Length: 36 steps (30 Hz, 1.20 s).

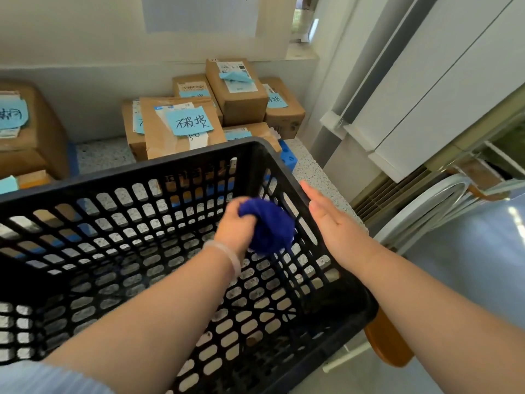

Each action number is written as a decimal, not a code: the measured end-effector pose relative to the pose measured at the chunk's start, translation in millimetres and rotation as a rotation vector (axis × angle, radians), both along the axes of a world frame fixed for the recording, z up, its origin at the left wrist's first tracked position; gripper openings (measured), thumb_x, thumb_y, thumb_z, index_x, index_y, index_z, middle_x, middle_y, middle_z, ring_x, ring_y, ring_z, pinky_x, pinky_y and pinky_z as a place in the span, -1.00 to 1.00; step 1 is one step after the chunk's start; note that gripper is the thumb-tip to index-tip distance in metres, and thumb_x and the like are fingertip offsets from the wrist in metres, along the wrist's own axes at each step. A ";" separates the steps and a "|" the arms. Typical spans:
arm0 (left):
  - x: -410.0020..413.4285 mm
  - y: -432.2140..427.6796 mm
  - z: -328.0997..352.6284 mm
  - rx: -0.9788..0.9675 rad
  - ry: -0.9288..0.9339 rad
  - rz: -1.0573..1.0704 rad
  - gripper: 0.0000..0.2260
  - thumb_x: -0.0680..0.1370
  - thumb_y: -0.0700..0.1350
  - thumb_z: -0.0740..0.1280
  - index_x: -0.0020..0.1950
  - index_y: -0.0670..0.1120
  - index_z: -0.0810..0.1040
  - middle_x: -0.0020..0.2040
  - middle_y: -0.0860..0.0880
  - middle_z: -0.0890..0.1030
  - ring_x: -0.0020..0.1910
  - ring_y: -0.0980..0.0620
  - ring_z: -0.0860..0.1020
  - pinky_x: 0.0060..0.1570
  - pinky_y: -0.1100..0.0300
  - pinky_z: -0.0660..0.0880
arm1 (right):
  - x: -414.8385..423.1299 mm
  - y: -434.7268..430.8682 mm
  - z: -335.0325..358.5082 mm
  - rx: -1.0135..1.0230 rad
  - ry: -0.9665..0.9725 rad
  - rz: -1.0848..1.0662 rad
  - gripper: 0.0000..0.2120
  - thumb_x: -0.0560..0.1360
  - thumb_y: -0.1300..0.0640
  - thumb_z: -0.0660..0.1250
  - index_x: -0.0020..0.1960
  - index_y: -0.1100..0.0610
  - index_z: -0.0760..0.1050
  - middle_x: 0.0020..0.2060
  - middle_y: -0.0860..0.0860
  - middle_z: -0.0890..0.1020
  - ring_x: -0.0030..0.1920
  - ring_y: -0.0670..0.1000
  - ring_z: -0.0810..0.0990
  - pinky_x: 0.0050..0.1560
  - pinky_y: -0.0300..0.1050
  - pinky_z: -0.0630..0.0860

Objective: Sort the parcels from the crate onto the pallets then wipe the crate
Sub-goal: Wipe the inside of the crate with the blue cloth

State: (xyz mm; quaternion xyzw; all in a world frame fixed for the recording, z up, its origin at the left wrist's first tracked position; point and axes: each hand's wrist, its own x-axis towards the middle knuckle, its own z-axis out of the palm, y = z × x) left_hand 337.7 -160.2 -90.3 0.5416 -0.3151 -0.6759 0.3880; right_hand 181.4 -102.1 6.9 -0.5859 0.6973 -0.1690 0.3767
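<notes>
In the head view, the left grip (235, 223) was curled tight round a bunched blue cloth (270, 226), holding it inside the black crate (119, 182) near its far right corner. The right grip (332, 220) was spread, fingers straight, at the crate's right rim; whether it touched could not be told. Beyond the crate, brown parcels (181, 129) bearing blue notes sat stacked on a blue pallet (288, 157). A left stack (28, 132) stood well apart.
</notes>
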 end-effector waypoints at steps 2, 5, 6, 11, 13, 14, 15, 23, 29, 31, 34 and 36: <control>3.8 -24.2 18.7 -0.070 0.106 0.180 -0.78 0.63 -0.19 0.20 0.07 0.16 0.43 0.08 0.00 0.51 0.08 -0.04 0.53 0.07 -0.02 0.51 | 0.0 -0.7 -0.7 0.007 -0.007 0.002 -0.56 0.65 -0.19 -0.13 0.52 -0.38 -0.02 0.56 -0.17 0.10 0.55 -0.03 0.07 0.48 -0.01 -0.04; -3.4 -33.5 32.1 -0.213 -0.024 0.163 -0.75 0.61 -0.20 0.24 0.09 0.19 0.41 0.06 0.05 0.52 0.08 -0.01 0.53 0.10 -0.03 0.50 | 0.8 -2.5 -1.3 0.023 -0.022 -0.011 -0.56 0.66 -0.18 -0.13 0.53 -0.35 -0.03 0.56 -0.16 0.11 0.55 -0.03 0.08 0.47 -0.04 -0.03; -7.8 -27.9 34.1 -0.240 -0.049 0.138 -0.75 0.60 -0.24 0.24 0.05 0.15 0.43 0.02 0.04 0.53 0.06 -0.01 0.55 0.10 -0.03 0.50 | 0.6 -2.4 -1.9 0.023 -0.023 -0.008 -0.55 0.66 -0.18 -0.13 0.54 -0.34 -0.03 0.56 -0.16 0.10 0.55 -0.03 0.07 0.46 -0.06 -0.03; -19.2 17.3 47.4 -0.452 -0.202 -0.058 -0.61 0.51 -0.40 0.22 -0.11 0.15 0.47 -0.13 0.12 0.52 -0.16 0.20 0.50 -0.07 0.21 0.48 | -1.4 -5.8 -1.5 0.063 -0.054 0.012 -0.55 0.67 -0.19 -0.14 0.55 -0.29 -0.01 0.55 -0.17 0.13 0.54 -0.08 0.09 0.31 -0.24 -0.04; -20.0 40.9 52.1 -0.481 -0.170 -0.240 -0.71 0.52 -0.39 0.23 -0.09 0.01 0.55 -0.13 0.07 0.56 -0.17 0.18 0.54 -0.09 0.29 0.47 | 1.7 -7.5 1.7 0.092 -0.130 -0.038 -0.59 0.66 -0.24 -0.14 0.50 -0.35 0.05 0.53 -0.14 0.18 0.53 -0.05 0.12 0.33 -0.22 0.00; -21.0 52.6 53.5 -0.482 -0.149 -0.329 -0.76 0.52 -0.38 0.24 -0.07 -0.07 0.57 -0.12 0.05 0.57 -0.13 0.17 0.55 -0.08 0.31 0.47 | 3.3 -7.2 3.1 0.099 -0.142 -0.056 -0.61 0.65 -0.25 -0.15 0.48 -0.38 0.05 0.52 -0.13 0.20 0.53 -0.03 0.15 0.33 -0.20 0.03; -21.2 62.7 52.6 -0.489 -0.144 -0.391 -0.80 0.52 -0.37 0.25 -0.04 -0.11 0.59 -0.10 0.06 0.56 -0.07 0.16 0.54 -0.03 0.32 0.46 | 5.0 -6.7 4.6 0.098 -0.127 -0.056 -0.60 0.65 -0.23 -0.16 0.49 -0.37 0.05 0.52 -0.11 0.21 0.52 -0.02 0.16 0.32 -0.20 0.04; -20.6 96.2 29.8 -0.624 -0.247 -0.754 -0.74 0.45 -0.20 0.47 0.11 0.00 0.61 0.10 0.01 0.44 0.16 0.11 0.42 0.21 0.47 0.24 | 8.2 1.7 12.8 0.050 -0.042 -0.032 -0.56 0.67 -0.17 -0.17 0.54 -0.28 0.07 0.50 -0.05 0.30 0.48 0.01 0.26 0.43 -0.17 0.06; -3.3 42.2 40.7 -0.282 -0.106 -0.386 -0.83 0.56 -0.16 0.35 0.04 0.12 0.50 0.03 0.07 0.57 0.04 0.15 0.55 0.24 0.04 0.48 | 5.6 -4.5 2.5 0.066 0.006 -0.023 -0.57 0.65 -0.26 -0.19 0.51 -0.36 -0.01 0.57 -0.10 0.12 0.54 0.01 0.10 0.47 -0.03 -0.03; 1.0 17.8 35.2 -0.129 -0.091 -0.200 -0.84 0.57 -0.11 0.34 0.04 0.15 0.45 0.06 0.05 0.54 0.11 0.01 0.52 0.29 -0.12 0.43 | 3.7 -4.4 1.4 0.056 0.029 0.002 -0.58 0.65 -0.25 -0.19 0.50 -0.40 -0.05 0.57 -0.10 0.10 0.54 0.05 0.09 0.50 0.07 -0.03; 3.2 -19.6 29.8 -0.048 -0.032 0.069 -0.80 0.58 -0.07 0.33 0.16 0.11 0.42 0.12 0.05 0.49 0.20 -0.05 0.47 0.30 -0.11 0.39 | 0.6 -3.3 -0.6 0.050 0.083 0.033 -0.59 0.67 -0.20 -0.16 0.50 -0.40 -0.09 0.57 -0.08 0.13 0.53 0.04 0.13 0.50 0.03 -0.01; 2.1 -42.5 24.9 -0.039 -0.053 0.264 -0.67 0.58 -0.02 0.33 0.33 0.07 0.39 0.24 -0.01 0.46 0.24 -0.06 0.44 0.27 -0.04 0.38 | -0.4 -4.7 -2.8 0.046 0.088 0.045 -0.59 0.67 -0.19 -0.16 0.50 -0.41 -0.10 0.56 -0.09 0.14 0.54 0.02 0.14 0.50 0.00 -0.02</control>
